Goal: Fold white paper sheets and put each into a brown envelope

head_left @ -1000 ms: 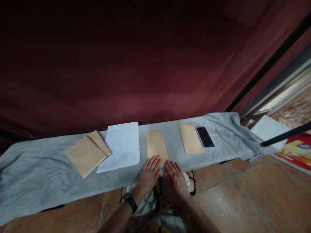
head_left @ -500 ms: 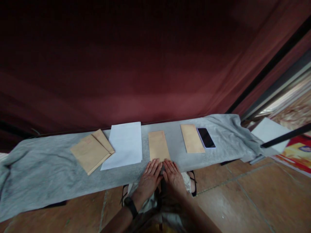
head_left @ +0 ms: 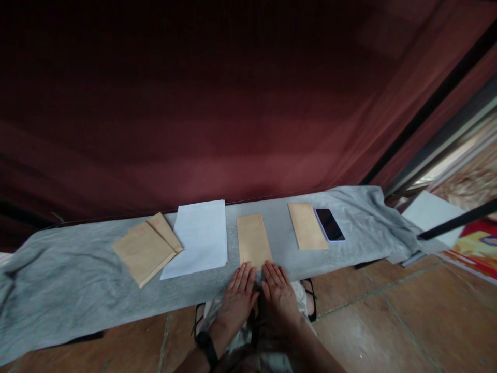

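A brown paper envelope (head_left: 253,238) lies flat in front of me on the grey cloth. My left hand (head_left: 238,292) rests palm down, its stretched fingertips at the envelope's near left edge. Beside it my right hand (head_left: 280,290) lies flat too, fingers extended at the near right corner. Neither hand grips anything. Left of the envelope is a stack of white paper sheets (head_left: 202,238). To the right lies another brown envelope (head_left: 307,226).
Several brown envelopes (head_left: 145,248) overlap at the left, partly on the paper. A phone (head_left: 330,225) lies by the right envelope. Grey cloth (head_left: 70,280) covers the narrow bench. A dark red curtain (head_left: 233,129) hangs behind, and a black pole (head_left: 458,220) crosses at right.
My hands have slid slightly back toward me and a little apart, uncovering more of the envelope's near edge. The whole scene sits slightly lower in view.
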The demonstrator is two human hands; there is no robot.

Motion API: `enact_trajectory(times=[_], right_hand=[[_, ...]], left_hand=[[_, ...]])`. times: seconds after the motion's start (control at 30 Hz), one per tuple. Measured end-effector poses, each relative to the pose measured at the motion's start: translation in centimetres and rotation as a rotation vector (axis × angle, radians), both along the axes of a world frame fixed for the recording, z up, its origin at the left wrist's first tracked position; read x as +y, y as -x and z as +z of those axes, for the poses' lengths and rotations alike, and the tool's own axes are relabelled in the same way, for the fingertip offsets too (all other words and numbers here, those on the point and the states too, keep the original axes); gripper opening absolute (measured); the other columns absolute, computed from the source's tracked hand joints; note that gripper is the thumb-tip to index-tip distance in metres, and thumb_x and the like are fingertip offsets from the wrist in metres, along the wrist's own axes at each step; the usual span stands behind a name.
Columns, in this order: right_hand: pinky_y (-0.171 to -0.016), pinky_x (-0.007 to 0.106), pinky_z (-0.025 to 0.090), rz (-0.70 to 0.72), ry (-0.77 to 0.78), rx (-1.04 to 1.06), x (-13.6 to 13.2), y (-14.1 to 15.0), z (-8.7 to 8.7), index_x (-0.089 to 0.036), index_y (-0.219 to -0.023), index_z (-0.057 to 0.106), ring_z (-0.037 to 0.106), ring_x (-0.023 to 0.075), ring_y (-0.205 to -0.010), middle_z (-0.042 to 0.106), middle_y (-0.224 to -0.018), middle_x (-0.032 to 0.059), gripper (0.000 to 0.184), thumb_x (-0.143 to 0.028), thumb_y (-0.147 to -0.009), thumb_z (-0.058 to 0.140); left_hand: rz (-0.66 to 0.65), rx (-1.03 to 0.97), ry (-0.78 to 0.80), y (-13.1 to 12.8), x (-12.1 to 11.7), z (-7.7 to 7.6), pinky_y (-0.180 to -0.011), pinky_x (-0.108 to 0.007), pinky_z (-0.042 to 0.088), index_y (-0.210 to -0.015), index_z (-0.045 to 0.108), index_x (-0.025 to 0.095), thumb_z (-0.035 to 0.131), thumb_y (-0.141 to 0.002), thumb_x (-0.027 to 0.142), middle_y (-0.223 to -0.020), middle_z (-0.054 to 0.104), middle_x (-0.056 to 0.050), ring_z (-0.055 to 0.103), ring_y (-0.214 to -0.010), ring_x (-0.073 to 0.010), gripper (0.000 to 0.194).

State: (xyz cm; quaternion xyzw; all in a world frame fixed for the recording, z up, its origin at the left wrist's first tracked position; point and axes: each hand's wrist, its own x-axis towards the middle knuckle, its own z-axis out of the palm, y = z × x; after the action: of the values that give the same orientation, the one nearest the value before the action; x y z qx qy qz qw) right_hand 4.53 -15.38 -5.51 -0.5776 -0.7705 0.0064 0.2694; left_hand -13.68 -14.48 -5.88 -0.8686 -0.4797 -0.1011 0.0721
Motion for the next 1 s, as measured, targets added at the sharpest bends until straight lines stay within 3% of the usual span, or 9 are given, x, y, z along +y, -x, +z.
enact_trajectory(times=[0.07, 0.2, 0.43, 0.57, 0.7, 0.87, 1.0], right_hand=[[-0.115, 0.045, 0.039, -0.012, 0.0, 0.004, 0.1, -0.9, 0.2, -0.018, -0.141, 0.057, 0.054, 0.0224, -0.133, 0.063, -0.141, 0.0101, 0.043, -0.023, -0.103, 0.038], [-0.104, 0.045, 0.043, -0.114, 0.03, 0.008, 1.2, -2.1, 1.1, -0.018, -0.13, 0.064, 0.058, 0.0255, -0.12, 0.067, -0.131, 0.0114, 0.039, -0.016, -0.099, 0.04], [-0.086, 0.04, 0.046, -0.257, 0.124, 0.132, 3.8, -0.9, 1.7, -0.018, -0.104, 0.064, 0.059, 0.0266, -0.097, 0.067, -0.103, 0.0118, 0.017, -0.017, -0.093, 0.052], [-0.077, 0.033, 0.048, -0.235, 0.126, 0.235, 4.4, -0.8, 1.1, -0.019, -0.102, 0.059, 0.064, 0.021, -0.084, 0.068, -0.091, 0.0062, 0.012, -0.018, -0.096, 0.05], [-0.062, 0.028, 0.044, -0.245, 0.141, 0.236, 4.5, -1.0, 0.7, -0.019, -0.105, 0.058, 0.064, 0.0182, -0.066, 0.068, -0.077, 0.0021, 0.018, -0.018, -0.1, 0.041], [-0.078, 0.036, 0.051, -0.232, 0.107, 0.14, 4.0, -1.4, 0.9, -0.02, -0.103, 0.063, 0.066, 0.0244, -0.086, 0.07, -0.091, 0.0095, 0.023, -0.018, -0.099, 0.041], [-0.101, 0.043, 0.05, 0.018, 0.052, 0.032, 2.4, -1.2, 0.5, -0.018, -0.133, 0.058, 0.061, 0.0246, -0.119, 0.067, -0.129, 0.0124, 0.037, -0.018, -0.1, 0.04]], left_hand=[[0.001, 0.032, 0.003, 0.1, 0.0, 0.3, -0.113, -0.047, 0.045, -0.15, 0.041, 0.008, 0.046, -0.098, 0.023, -0.156, 0.045, -0.02, 0.04, -0.146, -0.0292, 0.054], [0.011, 0.146, 0.049, -0.5, 1.1, 1.9, -0.108, -0.041, 0.049, -0.137, 0.056, 0.008, 0.045, -0.089, 0.002, -0.143, 0.058, -0.019, 0.055, -0.134, -0.027, 0.049], [0.014, 0.216, 0.08, -2.2, 3.5, 4.3, -0.089, -0.035, 0.057, -0.113, 0.066, 0.009, 0.045, -0.08, -0.009, -0.109, 0.069, -0.014, 0.066, -0.103, -0.0234, 0.043], [0.019, 0.219, 0.052, -2.3, 3.3, 4.3, -0.087, -0.036, 0.057, -0.114, 0.065, 0.009, 0.046, -0.081, -0.008, -0.107, 0.067, -0.012, 0.065, -0.102, -0.024, 0.042], [0.028, 0.156, 0.051, -2.1, 3.1, 4.2, -0.091, -0.037, 0.055, -0.128, 0.06, 0.013, 0.045, -0.084, -0.005, -0.117, 0.066, -0.012, 0.063, -0.108, -0.0238, 0.049], [0.02, 0.054, 0.102, -1.9, 3.3, 4.0, -0.096, -0.038, 0.053, -0.134, 0.055, 0.018, 0.046, -0.089, 0.002, -0.118, 0.065, -0.011, 0.062, -0.112, -0.0237, 0.049], [0.037, -0.019, 0.137, -2.3, 4.7, 3.4, -0.102, -0.042, 0.049, -0.125, 0.06, 0.018, 0.042, -0.095, 0.009, -0.119, 0.066, -0.011, 0.061, -0.115, -0.0237, 0.036]])
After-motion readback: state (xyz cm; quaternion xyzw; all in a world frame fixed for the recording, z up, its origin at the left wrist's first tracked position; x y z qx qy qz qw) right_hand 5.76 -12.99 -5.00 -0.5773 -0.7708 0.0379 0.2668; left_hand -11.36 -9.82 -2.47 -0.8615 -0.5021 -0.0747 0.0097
